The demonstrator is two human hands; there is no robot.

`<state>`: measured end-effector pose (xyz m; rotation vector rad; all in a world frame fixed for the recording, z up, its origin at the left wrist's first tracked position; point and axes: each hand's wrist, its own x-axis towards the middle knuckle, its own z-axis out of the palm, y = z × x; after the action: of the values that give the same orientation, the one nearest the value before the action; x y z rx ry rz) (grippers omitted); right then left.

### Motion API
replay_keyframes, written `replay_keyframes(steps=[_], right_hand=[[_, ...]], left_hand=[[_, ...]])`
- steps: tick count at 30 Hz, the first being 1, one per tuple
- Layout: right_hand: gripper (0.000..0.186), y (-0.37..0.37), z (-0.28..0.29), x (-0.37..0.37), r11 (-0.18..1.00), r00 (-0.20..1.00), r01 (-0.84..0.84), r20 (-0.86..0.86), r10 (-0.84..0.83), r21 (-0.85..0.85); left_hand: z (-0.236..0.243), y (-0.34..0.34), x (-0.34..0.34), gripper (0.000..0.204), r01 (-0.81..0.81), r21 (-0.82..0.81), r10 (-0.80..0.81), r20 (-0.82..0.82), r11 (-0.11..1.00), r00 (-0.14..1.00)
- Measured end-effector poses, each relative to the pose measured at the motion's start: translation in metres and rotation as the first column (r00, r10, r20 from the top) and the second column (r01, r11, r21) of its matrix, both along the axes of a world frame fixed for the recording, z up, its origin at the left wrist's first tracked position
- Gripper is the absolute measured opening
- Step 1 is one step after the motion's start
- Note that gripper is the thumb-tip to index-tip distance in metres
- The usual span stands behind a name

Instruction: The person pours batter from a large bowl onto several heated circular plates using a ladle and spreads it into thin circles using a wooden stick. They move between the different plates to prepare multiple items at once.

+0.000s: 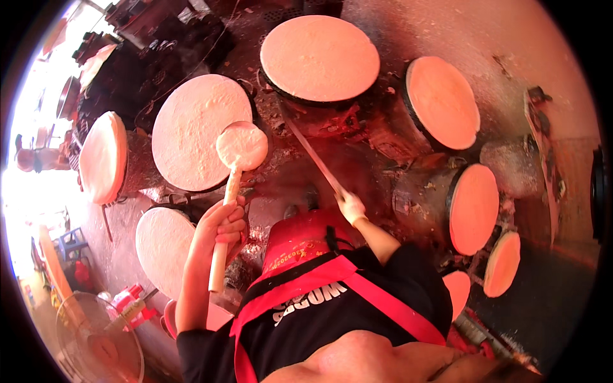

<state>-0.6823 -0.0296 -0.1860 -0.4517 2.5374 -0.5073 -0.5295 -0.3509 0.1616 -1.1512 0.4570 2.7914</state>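
My left hand [221,223] is wrapped round the pale wooden handle of a round-headed batter spreader [242,145]. Its flat head, coated with pale batter, is held up in front of a round griddle [198,127] covered by a thin pale layer; whether they touch I cannot tell. On the right, my right hand [351,207] grips one end of a long thin stick [313,153]. The stick's other end reaches down beneath the far griddle [319,57], near its dark base, where the tip is hard to make out.
More coated round griddles stand around me, among them one at far right [442,102], one at right [474,209] and one at left [103,158]. A red bucket-like container [297,239] is close in front of my apron. A fan [102,338] stands at lower left.
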Motion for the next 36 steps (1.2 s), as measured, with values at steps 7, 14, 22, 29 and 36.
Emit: replay_keyframes(steps=[7, 14, 22, 29, 36], right_hand=[[0.041, 0.194, 0.098, 0.172, 0.847, 0.851, 0.505, 0.071, -0.521, 0.163], [0.022, 0.162, 0.195, 0.163, 0.083, 0.436, 0.891, 0.787, -0.436, -0.447], [0.042, 0.187, 0.24, 0.089, -0.225, 0.459, 0.865, 0.888, -0.002, -0.448], [0.022, 0.225, 0.224, -0.073, 0.166, 0.464, 0.884, 0.863, -0.202, -0.437], [0.032, 0.134, 0.183, -0.305, 0.863, 0.938, 0.334, 0.042, -0.344, -0.378]], left_hand=[[-0.017, -0.002, -0.025, 0.015, 0.282, 0.05, -0.283, 0.007, 0.958, 0.959], [-0.048, 0.01, -0.085, 0.03, 0.428, 0.522, -0.404, -0.167, 0.738, 0.9], [-0.01, 0.079, -0.164, 0.034, 0.521, 0.573, -0.476, -0.244, 0.632, 0.845], [0.0, 0.127, -0.22, 0.03, 0.409, 0.623, -0.393, -0.172, 0.666, 0.903], [0.025, 0.132, -0.244, 0.036, 0.343, 0.544, -0.263, -0.221, 0.766, 0.939]])
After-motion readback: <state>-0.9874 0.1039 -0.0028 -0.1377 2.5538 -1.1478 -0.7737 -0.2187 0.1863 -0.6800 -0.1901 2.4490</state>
